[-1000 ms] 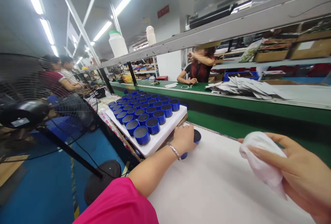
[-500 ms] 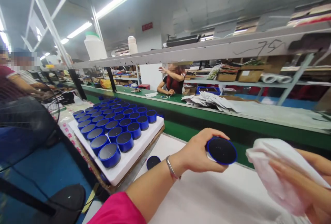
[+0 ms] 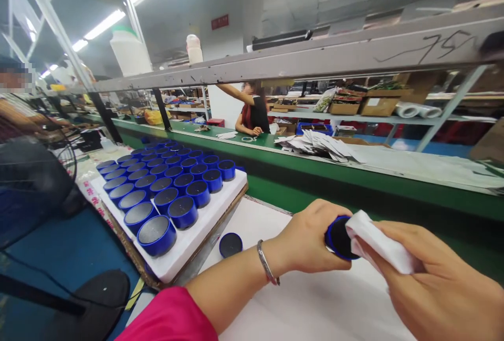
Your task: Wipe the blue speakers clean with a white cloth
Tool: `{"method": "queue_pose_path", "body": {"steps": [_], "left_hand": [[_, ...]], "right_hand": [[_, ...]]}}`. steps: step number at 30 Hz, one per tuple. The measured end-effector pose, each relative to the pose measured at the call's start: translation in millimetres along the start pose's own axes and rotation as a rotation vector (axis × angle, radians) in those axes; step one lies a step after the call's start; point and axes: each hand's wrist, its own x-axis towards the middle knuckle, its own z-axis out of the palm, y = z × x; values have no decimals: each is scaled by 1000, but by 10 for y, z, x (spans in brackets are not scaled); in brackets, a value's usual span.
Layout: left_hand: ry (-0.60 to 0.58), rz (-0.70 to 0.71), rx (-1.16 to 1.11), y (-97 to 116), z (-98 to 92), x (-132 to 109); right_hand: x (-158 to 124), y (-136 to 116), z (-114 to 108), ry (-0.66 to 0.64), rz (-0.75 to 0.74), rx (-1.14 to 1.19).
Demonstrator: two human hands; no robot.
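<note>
My left hand (image 3: pixel 313 238) grips a short blue cylinder with a black face (image 3: pixel 337 238), held up above the white work surface (image 3: pixel 299 299). My right hand (image 3: pixel 437 288) is shut on a white cloth (image 3: pixel 378 241) and presses it against that black face, covering part of it. A silver bracelet (image 3: pixel 268 262) circles my left wrist. Left of my forearm, a white foam tray (image 3: pixel 189 249) holds several rows of matching blue cylinders (image 3: pixel 156 235), dark faces up. Another dark-faced round piece (image 3: pixel 230 245) lies on the work surface beside the tray.
A green belt edge (image 3: pixel 315 173) runs behind the work surface, with a stack of white sheets (image 3: pixel 317 146) beyond it. A co-worker (image 3: pixel 254 115) sits across the line. A fan (image 3: pixel 27 183) stands at far left, and a grey shelf rail (image 3: pixel 315 57) crosses overhead.
My left hand has lifted a blue cylinder from the tray's side and turned its black face toward my right hand. The cloth has moved from beside it onto that face. The view has swung left.
</note>
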Motion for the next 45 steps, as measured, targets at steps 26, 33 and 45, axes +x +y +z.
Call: {"method": "queue_pose_path", "body": {"steps": [26, 33, 45], "left_hand": [[-25, -196, 100, -7, -39, -13], [-27, -175, 59, -39, -29, -27], [-52, -259, 67, -57, -23, -27]], "right_hand": [[70, 45, 77, -244, -59, 163], [105, 110, 53, -338, 46, 208], [160, -79, 100, -261, 125, 276]]}}
